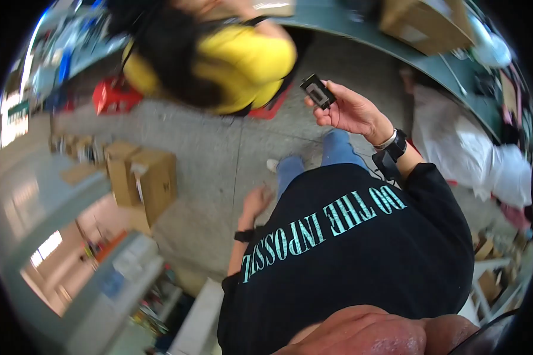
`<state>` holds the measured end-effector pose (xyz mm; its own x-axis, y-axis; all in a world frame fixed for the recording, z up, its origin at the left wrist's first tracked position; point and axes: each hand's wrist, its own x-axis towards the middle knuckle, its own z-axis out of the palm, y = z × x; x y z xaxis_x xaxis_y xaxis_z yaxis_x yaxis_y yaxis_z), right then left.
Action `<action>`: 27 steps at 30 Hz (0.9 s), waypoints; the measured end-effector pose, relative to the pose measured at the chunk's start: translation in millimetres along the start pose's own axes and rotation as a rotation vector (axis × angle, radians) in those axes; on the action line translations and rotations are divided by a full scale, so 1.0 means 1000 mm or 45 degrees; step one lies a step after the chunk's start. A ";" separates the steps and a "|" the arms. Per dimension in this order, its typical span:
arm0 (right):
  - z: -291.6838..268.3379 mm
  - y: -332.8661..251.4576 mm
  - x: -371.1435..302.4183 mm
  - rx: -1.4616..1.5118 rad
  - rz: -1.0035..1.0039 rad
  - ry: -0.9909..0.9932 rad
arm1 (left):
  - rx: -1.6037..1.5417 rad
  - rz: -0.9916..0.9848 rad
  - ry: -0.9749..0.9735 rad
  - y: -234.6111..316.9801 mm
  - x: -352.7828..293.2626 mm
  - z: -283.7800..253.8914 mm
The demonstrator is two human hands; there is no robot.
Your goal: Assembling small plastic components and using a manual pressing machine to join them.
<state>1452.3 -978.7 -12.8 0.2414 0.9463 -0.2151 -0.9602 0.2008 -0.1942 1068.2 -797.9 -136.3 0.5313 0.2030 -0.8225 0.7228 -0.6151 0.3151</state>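
Observation:
My right hand (350, 110) is raised ahead of me, its thumb and fingers closed round a small black rectangular device (318, 92). A greyish panel shows on the device's upper face; what kind of device it is, I cannot tell. A black band and a light bracelet circle that wrist, and a black strap-like piece (387, 164) hangs beneath it. Down by my left thigh is my left hand (258, 200), apart from any object. Motion smears its fingers, so their pose is unclear. A black band (244, 236) sits on the left wrist.
A person in a yellow top (243, 62) sits ahead at a green workbench (367, 36). A cardboard box (426, 23) rests on the bench. White sacks (456, 139) lie to the right, cardboard boxes (154, 180) stand left, and a red stool (114, 96) is at far left.

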 end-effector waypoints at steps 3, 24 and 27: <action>0.068 0.107 0.078 -0.345 0.526 -0.271 | -1.381 0.357 0.706 0.007 -0.064 -0.098; 0.225 0.508 0.425 -2.163 0.401 -0.772 | -2.398 0.372 1.283 -0.355 -0.192 -0.251; 0.246 0.514 0.505 -2.144 0.261 -0.954 | -2.368 0.355 1.301 -0.393 -0.171 -0.310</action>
<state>1046.1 -334.8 14.5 -0.4023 0.9150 -0.0304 0.2866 0.0944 -0.9534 830.7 -354.7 27.4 0.2036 0.8908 -0.4062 -0.2528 0.4486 0.8572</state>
